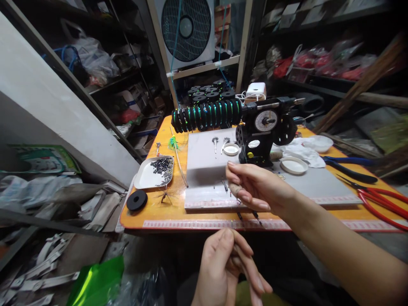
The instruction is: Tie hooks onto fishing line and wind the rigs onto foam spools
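My right hand (255, 185) is raised over the front of the grey board (204, 170), thumb and fingertips pinched together. A beige wrap shows on one of its fingers. My left hand (219, 263) is lower and nearer, in front of the table edge, with its thumb pressed on the curled index finger. Whatever either pinch holds is too thin or hidden to make out. Beyond my right hand stands a black winding machine (264, 136) with a round dial. Its shaft carries a row of black foam spools (207, 115) wound with shiny green-blue line. Small black parts (256, 215) lie below my right hand.
At left are a white tray (145, 177) of small black and metal pieces, a black foam spool (137, 200) and a thin stick (181, 168). Red-handled scissors (379, 199) and blue-black pliers (349, 168) lie right. A fan (186, 29) stands behind; loaded shelves flank the table.
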`<move>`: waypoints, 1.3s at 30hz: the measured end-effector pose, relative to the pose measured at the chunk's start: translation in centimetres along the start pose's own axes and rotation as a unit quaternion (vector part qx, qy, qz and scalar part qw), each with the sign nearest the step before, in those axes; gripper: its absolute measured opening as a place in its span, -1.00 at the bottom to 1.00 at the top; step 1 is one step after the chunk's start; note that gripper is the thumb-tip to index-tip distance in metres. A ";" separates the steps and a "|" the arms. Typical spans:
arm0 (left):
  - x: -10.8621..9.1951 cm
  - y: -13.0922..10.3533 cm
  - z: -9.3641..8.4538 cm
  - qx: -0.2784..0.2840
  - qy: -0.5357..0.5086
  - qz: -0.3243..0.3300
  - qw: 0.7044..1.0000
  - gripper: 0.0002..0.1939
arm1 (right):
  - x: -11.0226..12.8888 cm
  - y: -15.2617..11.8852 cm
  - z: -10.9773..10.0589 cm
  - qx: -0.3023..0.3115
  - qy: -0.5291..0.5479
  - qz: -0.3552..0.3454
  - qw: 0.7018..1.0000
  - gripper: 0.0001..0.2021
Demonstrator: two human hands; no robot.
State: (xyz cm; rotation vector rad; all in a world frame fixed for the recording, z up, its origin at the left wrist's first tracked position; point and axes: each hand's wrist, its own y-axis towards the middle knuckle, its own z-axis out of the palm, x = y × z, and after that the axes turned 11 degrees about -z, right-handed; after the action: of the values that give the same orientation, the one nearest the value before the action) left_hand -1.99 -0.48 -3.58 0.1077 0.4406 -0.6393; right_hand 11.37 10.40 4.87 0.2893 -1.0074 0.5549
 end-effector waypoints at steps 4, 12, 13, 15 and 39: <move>0.0 -0.3 -0.1 -0.013 0.016 -0.010 1.000 -0.57 | 0.0 0.0 0.0 -0.002 -0.002 0.001 1.000 -0.63; 0.2 -0.3 -0.2 -0.026 0.037 -0.007 0.999 -0.58 | 0.0 0.0 -0.1 -0.006 0.001 0.000 1.000 -0.64; 0.3 -0.3 -0.2 -0.028 0.041 -0.005 0.999 -0.58 | 0.0 -0.1 -0.1 -0.008 0.001 0.000 1.000 -0.64; 0.3 -0.3 -0.1 -0.034 0.049 0.002 0.998 -0.57 | 0.0 -0.1 -0.1 -0.012 0.000 -0.003 1.000 -0.64; -7.0 4.7 2.6 -0.256 0.538 0.249 0.764 -0.79 | 2.1 -0.5 0.0 0.009 -0.304 -0.075 0.950 -0.62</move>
State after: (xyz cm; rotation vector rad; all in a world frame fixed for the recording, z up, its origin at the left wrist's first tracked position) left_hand -3.22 6.55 1.56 0.0558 1.6338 0.1683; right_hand 12.46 10.62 6.67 0.5693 -1.5610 0.3355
